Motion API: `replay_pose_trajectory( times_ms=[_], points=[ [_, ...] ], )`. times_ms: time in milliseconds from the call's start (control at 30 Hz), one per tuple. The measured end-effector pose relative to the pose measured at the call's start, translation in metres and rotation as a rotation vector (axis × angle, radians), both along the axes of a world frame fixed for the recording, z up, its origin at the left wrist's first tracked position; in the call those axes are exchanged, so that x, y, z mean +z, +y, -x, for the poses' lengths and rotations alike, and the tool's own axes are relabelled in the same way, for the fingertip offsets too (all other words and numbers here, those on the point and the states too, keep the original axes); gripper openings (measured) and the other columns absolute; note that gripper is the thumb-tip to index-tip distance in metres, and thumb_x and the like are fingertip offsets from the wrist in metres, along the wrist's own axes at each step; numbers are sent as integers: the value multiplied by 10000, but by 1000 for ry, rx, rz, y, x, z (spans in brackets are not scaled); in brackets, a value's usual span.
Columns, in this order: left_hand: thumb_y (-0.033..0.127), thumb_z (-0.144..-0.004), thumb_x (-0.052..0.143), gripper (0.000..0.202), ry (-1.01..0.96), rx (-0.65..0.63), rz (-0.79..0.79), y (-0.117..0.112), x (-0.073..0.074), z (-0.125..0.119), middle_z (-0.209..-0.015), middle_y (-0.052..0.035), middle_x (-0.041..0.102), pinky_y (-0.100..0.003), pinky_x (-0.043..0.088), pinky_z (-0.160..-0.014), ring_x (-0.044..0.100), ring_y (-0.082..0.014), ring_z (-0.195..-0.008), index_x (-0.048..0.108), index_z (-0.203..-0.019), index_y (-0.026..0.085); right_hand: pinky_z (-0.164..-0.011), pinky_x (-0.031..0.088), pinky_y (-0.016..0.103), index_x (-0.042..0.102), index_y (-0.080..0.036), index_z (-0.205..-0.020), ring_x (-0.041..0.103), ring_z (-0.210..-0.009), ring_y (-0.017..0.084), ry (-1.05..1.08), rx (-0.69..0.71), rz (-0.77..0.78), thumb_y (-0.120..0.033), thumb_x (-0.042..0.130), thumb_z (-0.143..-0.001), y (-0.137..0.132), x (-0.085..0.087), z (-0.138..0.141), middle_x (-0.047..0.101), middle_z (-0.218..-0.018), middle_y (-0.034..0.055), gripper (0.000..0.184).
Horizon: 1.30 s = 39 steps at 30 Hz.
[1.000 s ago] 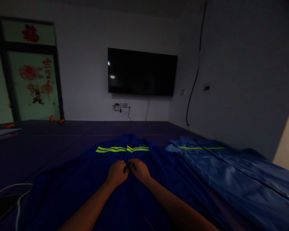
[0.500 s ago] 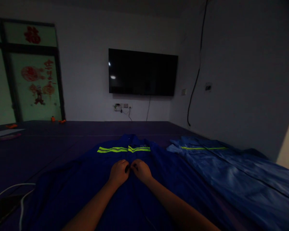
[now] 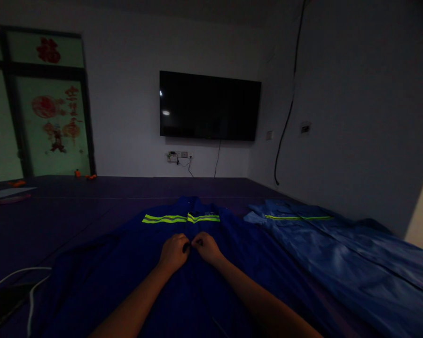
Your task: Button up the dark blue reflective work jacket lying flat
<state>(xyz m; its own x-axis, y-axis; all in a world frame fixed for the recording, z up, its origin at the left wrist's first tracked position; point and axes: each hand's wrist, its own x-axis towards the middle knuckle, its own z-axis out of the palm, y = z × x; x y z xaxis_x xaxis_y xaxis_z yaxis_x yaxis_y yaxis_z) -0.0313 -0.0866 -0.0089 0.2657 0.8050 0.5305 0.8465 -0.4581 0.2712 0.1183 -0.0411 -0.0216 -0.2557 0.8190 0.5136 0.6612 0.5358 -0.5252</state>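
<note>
While both hands meet over its front seam, the blue jacket lies spread face up on a purple surface. Its collar points away from the person, toward the wall with the television, and its long axis runs from the near edge of the view straight out to that wall. A yellow-green striped band crosses the chest, just beyond the hands. The left hand and the right hand have their fingers curled in, tips together, clamped on the jacket's front opening; the exact bit of cloth pinched is too dark to tell. To the right, a paler blue garment lies lengthwise, slanting toward the lower corner.
</note>
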Motion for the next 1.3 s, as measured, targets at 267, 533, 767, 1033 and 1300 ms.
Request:
replay_pose_trajectory(
  times_ms=[267, 533, 767, 1033, 1300],
  points=[
    [189, -745, 508, 130, -46, -2, 7, 1, -1, 0, -929, -21, 612, -238, 369, -734, 537, -145, -893, 597, -839, 201, -678, 413, 241, 620, -182, -570, 556, -713, 138, 111, 113, -9, -114, 567, -647, 8, -3, -1, 608, -683, 9, 115],
    [172, -765, 475, 138, -28, -12, -8, 2, -2, 0, -930, -20, 605, -245, 366, -737, 537, -147, -894, 575, -854, 206, -671, 424, 244, 623, -184, -580, 562, -713, 142, 148, 135, 17, -130, 563, -650, 6, 0, -2, 610, -687, 8, 107],
    [162, -809, 403, 172, -37, -2, -6, 1, -1, 1, -908, -40, 598, -243, 367, -744, 534, -142, -875, 571, -840, 188, -614, 435, 224, 649, -170, -683, 574, -667, 132, 186, 93, 42, -199, 532, -706, -1, 3, -2, 637, -721, 24, 123],
    [166, -807, 400, 176, -50, 23, -3, 2, -1, 0, -886, -41, 599, -236, 363, -712, 541, -138, -835, 573, -828, 183, -623, 445, 226, 661, -176, -752, 578, -650, 128, 122, 23, 43, -116, 609, -613, -6, 3, -3, 657, -735, 13, 160],
    [222, -806, 417, 177, -221, 63, 1, -10, 1, 10, -765, -10, 615, -209, 350, -628, 555, -115, -705, 591, -821, 190, -748, 420, 278, 660, -177, -719, 583, -787, 171, 54, -105, -66, -202, 673, -603, -24, 11, -6, 662, -800, 33, 119]
  ],
)
